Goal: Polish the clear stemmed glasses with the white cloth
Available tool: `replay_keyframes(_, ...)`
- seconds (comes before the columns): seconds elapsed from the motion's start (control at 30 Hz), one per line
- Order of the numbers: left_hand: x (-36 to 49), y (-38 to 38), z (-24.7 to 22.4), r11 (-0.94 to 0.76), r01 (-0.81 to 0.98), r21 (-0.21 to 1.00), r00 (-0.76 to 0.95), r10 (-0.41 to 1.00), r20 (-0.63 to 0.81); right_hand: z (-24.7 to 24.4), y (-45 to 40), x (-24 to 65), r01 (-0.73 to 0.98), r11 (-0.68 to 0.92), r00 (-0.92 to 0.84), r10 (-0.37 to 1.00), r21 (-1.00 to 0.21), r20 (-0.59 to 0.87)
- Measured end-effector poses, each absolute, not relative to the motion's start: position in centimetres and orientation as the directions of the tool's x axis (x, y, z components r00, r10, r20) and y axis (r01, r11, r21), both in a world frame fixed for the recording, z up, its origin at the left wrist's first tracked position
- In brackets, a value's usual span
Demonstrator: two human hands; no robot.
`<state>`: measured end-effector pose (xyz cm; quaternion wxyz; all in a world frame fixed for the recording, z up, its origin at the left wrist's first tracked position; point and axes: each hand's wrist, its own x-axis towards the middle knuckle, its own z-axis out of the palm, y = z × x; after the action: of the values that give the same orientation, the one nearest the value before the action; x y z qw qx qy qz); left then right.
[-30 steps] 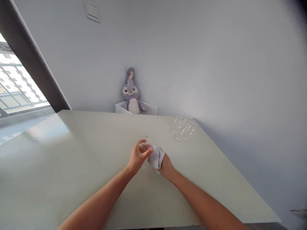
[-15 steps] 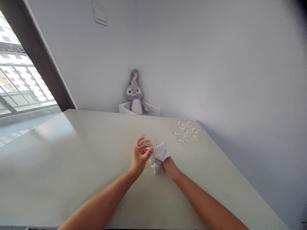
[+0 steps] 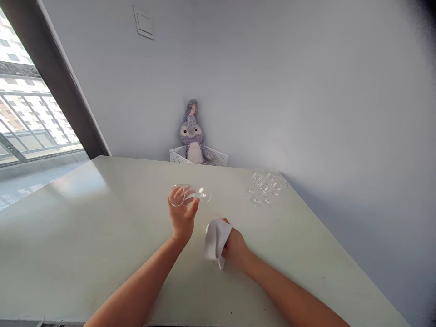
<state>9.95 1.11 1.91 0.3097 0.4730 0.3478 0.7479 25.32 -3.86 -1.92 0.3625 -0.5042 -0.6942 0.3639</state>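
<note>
My left hand (image 3: 182, 213) holds a clear stemmed glass (image 3: 204, 195) above the table, tilted on its side. Its round rim points left and its foot points right. The fingers are wrapped behind the bowl, with the thumb near the stem. Lower and to the right, my right hand (image 3: 234, 245) grips a white cloth (image 3: 216, 238) that hangs from the fingers in folds. Cloth and glass are apart. Part of the right hand's fingers is hidden by the cloth.
Several clear stemmed glasses (image 3: 265, 185) stand together near the table's right back edge. Behind the pale table (image 3: 119, 227), a purple plush toy (image 3: 194, 141) sits in a white perforated basket (image 3: 218, 156). Walls run behind and to the right; a window is at left.
My left hand has moved left with the glass, uncovering its foot. The right hand has drawn the cloth away from the glass, down and slightly left.
</note>
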Motion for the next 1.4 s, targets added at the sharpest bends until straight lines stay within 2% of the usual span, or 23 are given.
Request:
replay_keyframes(0.07, 9.8, 1.1, 2.0, -0.623, -0.095, 0.776, -0.419, 0.732, 0.536, -1.9, -4.1, 25.2, 0.691, 0.333, -0.267, 0.942, -0.642, 0.202)
replay_keyframes(0.13, 9.9, 1.0, 2.0, -0.676, -0.05, 0.735, -0.435, 0.677, 0.594, -1.9, -4.2, 25.1, 0.792, 0.392, -0.316, 0.919, -0.469, 0.234)
replay_keyframes(0.2, 10.1, 0.8, 1.8, -0.73, 0.0, 0.683, -0.405, 0.624, 0.668, -1.9, -4.3, 25.1, 0.799, 0.424, -0.323, 0.9, -0.426, 0.291)
replay_keyframes(0.3, 10.5, 0.5, 1.1, -0.794, 0.072, 0.604, -0.316, 0.556, 0.769, -1.9, -4.1, 25.6, 0.755, 0.467, -0.254, 0.855, -0.46, 0.451)
replay_keyframes(0.37, 10.9, 0.1, 0.5, -0.812, 0.1, 0.575, -0.24, 0.541, 0.806, -1.9, -3.9, 26.1, 0.723, 0.525, -0.213, 0.788, -0.449, 0.578)
replay_keyframes(0.43, 11.5, -0.5, -0.4, -0.813, 0.106, 0.572, -0.138, 0.558, 0.818, -1.9, -3.6, 26.4, 0.705, 0.593, -0.223, 0.706, -0.389, 0.672)
replay_keyframes(0.53, 12.6, -1.4, -1.5, -0.822, 0.13, 0.554, 0.036, 0.563, 0.826, -1.9, -3.2, 26.6, 0.718, 0.609, -0.24, 0.672, -0.338, 0.7)
replay_keyframes(0.6, 13.1, -1.9, -1.9, -0.826, 0.152, 0.543, 0.13, 0.561, 0.817, -1.8, -2.9, 26.6, 0.728, 0.565, -0.213, 0.724, -0.388, 0.656)
replay_keyframes(0.73, 13.3, -2.2, -1.5, -0.798, 0.214, 0.564, 0.282, 0.603, 0.746, -1.7, -1.8, 27.3, 0.67, 0.483, -0.115, 0.818, -0.564, 0.564)
replay_keyframes(0.87, 12.9, -1.5, -1.4, -0.774, 0.312, 0.551, 0.354, 0.632, 0.689, -1.8, 0.5, 29.4, 0.514, 0.33, 0.248, 0.827, -0.792, 0.505)
replay_keyframes(0.93, 12.7, -1.1, -1.7, -0.747, 0.364, 0.556, 0.351, 0.663, 0.662, -1.9, 1.8, 30.9, 0.378, 0.207, 0.439, 0.818, -0.903, 0.371)
replay_keyframes(1.0, 12.5, -0.8, -2.0, -0.723, 0.397, 0.565, 0.339, 0.687, 0.642, -2.0, 2.8, 32.3, 0.16, 0.095, 0.587, 0.791, -0.983, 0.172)
replay_keyframes(1.07, 12.3, -0.5, -2.1, -0.709, 0.41, 0.574, 0.324, 0.701, 0.635, -2.1, 3.5, 33.5, -0.043, 0.037, 0.662, 0.75, -0.998, -0.001)
replay_keyframes(1.13, 12.2, -0.4, -2.0, -0.696, 0.418, 0.584, 0.3, 0.713, 0.634, -2.3, 3.8, 34.4, -0.139, 0.004, 0.691, 0.717, -0.99, -0.094)
replay_keyframes(1.4, 12.0, 0.2, -1.3, -0.61, 0.416, 0.675, 0.155, 0.779, 0.608, -3.2, 4.7, 35.9, -0.177, -0.079, 0.726, 0.663, -0.981, -0.184)
